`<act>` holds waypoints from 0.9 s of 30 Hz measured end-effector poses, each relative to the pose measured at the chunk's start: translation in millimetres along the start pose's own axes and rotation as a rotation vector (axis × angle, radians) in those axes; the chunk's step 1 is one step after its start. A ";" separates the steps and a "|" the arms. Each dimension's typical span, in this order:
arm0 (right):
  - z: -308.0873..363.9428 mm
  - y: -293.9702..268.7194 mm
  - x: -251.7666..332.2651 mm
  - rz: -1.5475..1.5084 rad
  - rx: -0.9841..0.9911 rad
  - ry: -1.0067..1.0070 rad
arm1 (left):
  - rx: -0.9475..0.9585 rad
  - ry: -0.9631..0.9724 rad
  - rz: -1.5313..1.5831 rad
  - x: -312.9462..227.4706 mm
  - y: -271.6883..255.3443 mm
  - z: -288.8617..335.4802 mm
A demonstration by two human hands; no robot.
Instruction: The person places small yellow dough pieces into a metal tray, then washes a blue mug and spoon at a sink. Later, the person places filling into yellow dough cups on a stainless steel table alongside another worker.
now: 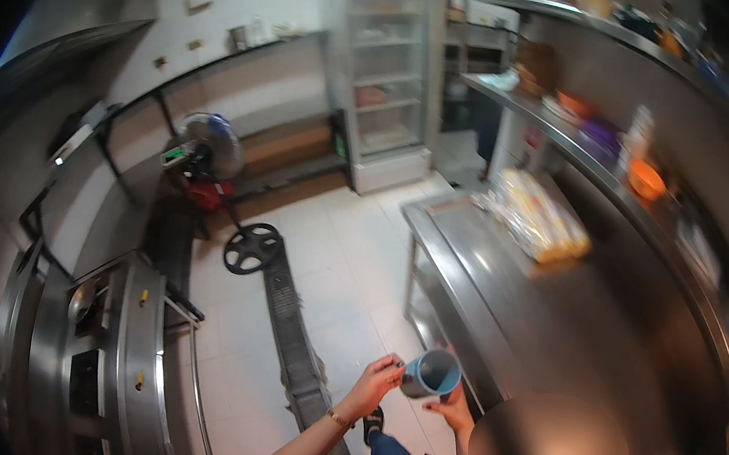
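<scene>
In front of my body, over the gap between the floor and the steel table's edge, is a blue mug. It is tilted so that its open mouth and dark inside face up toward me. My right hand wraps its lower right side, thumb showing below the rim. From the left, my left hand reaches the mug's left side with bent fingers. Exactly what those fingers grip there is too small to make out. A bracelet circles the left wrist.
A steel table to the right bears plastic-wrapped yellowish packages. Above it, a shelf holds an orange bowl. A large blurred brown round shape is near right. Left are a stove, a fan and a floor grate.
</scene>
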State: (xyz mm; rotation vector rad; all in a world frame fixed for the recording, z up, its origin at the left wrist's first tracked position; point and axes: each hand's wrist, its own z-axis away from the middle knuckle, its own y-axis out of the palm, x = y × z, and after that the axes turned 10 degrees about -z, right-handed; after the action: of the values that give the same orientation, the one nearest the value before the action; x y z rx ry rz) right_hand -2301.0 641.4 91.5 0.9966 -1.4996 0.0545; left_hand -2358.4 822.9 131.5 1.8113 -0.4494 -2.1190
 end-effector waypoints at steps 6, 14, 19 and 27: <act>107.4 -31.7 124.9 0.793 -0.372 -0.322 | 0.204 -0.118 -0.075 7.0 151.6 4.2; 316.3 -154.2 242.9 -0.381 -0.881 -0.970 | 0.593 0.064 -0.615 18.3 311.2 -18.4; 539.4 -256.7 372.4 -0.462 -1.477 -1.351 | 0.347 -0.061 -0.603 48.3 277.2 -25.6; 635.8 -298.9 372.4 -0.569 -1.692 -1.435 | -0.246 -0.237 -0.455 87.2 149.0 27.5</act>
State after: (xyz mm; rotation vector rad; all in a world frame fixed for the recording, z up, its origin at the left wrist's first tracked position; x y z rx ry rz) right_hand -2570.3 -106.6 104.6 -0.2197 -1.5295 -2.3074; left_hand -2393.2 651.8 122.6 1.6429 0.1918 -2.5664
